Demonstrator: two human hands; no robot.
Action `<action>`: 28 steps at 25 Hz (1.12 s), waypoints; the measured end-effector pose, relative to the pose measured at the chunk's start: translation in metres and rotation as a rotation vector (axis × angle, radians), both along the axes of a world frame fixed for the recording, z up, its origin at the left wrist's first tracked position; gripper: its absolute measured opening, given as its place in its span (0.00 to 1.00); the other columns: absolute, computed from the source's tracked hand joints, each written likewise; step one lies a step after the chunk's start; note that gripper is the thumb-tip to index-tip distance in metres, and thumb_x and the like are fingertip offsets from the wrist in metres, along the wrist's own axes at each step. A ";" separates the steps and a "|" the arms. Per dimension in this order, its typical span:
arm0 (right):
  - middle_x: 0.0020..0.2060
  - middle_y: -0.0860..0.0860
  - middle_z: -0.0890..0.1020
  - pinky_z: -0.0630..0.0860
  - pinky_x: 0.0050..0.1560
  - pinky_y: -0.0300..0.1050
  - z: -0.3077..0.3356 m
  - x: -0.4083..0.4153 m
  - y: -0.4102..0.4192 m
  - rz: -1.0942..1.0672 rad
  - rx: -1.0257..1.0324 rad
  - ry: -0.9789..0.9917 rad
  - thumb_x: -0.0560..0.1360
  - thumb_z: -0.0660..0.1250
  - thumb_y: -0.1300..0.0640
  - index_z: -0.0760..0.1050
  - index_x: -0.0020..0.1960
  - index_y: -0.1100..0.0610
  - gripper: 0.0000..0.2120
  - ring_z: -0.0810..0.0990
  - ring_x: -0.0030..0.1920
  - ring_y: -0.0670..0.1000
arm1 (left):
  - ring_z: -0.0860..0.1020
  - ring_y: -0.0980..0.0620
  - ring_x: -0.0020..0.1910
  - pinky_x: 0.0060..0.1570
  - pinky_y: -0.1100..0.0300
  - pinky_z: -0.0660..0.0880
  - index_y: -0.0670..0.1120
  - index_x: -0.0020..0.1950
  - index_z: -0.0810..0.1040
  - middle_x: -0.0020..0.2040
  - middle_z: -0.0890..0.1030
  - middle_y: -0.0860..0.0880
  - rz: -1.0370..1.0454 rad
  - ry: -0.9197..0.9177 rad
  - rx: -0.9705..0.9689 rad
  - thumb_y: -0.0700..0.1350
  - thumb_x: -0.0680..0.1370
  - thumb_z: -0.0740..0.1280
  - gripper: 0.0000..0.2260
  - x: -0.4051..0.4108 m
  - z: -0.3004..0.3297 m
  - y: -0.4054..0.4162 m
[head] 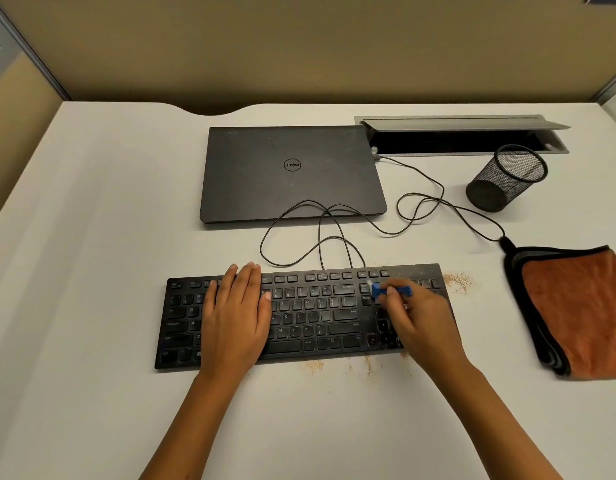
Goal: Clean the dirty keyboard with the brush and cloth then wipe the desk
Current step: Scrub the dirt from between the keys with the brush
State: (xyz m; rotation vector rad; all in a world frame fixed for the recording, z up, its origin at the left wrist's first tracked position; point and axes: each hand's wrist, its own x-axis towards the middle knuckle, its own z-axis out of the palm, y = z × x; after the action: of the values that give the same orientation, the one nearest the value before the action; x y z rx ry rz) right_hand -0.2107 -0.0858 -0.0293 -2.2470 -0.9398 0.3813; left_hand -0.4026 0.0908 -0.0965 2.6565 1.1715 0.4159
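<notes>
Right hand (415, 317), lower right of centre: fingers pinched on a small blue plastic brush (391, 291), its pale bristle tip pointing left onto the keys by the Delete block. Left hand (235, 317), lower left of centre: flat, fingers straight and together, pressing on the left half of the flat black wired keyboard (306, 315). I judge it serves to steady the board.

Handling notes (my judgement): the brush is light and stiff, best pinched mid-handle as now; the keyboard is thin, rigid, light enough to slide, so press rather than lift. Tan crumbs (459, 281) lie on the white tabletop (92, 237) just off the keyboard's right end, more along its near edge.

The folded orange microfibre cloth with dark edging (576, 306) sits at the right edge of frame, untouched; soft and limp, take it by a folded corner.

The keyboard's thin black cable (334, 233) loops up toward the closed dark grey laptop (292, 174), upper centre. Its lid logo reads "DELL", upside down to me. Key legends are legible: Enter, Shift, Caps Lock.

Black wire-mesh pen cup (507, 178), upper right.
</notes>
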 end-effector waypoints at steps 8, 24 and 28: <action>0.35 0.52 0.81 0.75 0.32 0.39 -0.002 0.001 -0.003 0.000 -0.014 0.010 0.80 0.58 0.56 0.76 0.50 0.52 0.08 0.79 0.35 0.48 | 0.68 0.44 0.72 0.70 0.43 0.61 0.43 0.72 0.71 0.70 0.74 0.45 -0.001 0.007 0.006 0.53 0.82 0.51 0.24 0.000 0.000 0.000; 0.34 0.52 0.82 0.77 0.36 0.49 0.008 0.027 -0.004 -0.056 0.094 -0.012 0.79 0.58 0.54 0.78 0.44 0.57 0.13 0.81 0.36 0.51 | 0.68 0.44 0.73 0.70 0.43 0.61 0.43 0.73 0.71 0.71 0.74 0.46 -0.001 0.014 0.000 0.53 0.82 0.50 0.25 0.000 0.000 0.000; 0.33 0.52 0.81 0.77 0.34 0.49 0.002 0.022 -0.007 0.009 -0.005 0.010 0.78 0.56 0.50 0.77 0.43 0.55 0.14 0.79 0.35 0.51 | 0.67 0.45 0.73 0.71 0.43 0.61 0.43 0.73 0.71 0.70 0.74 0.46 0.001 0.021 0.001 0.53 0.82 0.50 0.24 0.000 -0.001 0.000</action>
State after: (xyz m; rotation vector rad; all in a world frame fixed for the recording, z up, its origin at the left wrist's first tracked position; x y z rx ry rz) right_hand -0.1890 -0.0926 -0.0277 -2.2448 -0.9451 0.3988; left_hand -0.4025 0.0911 -0.0972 2.6672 1.1790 0.3897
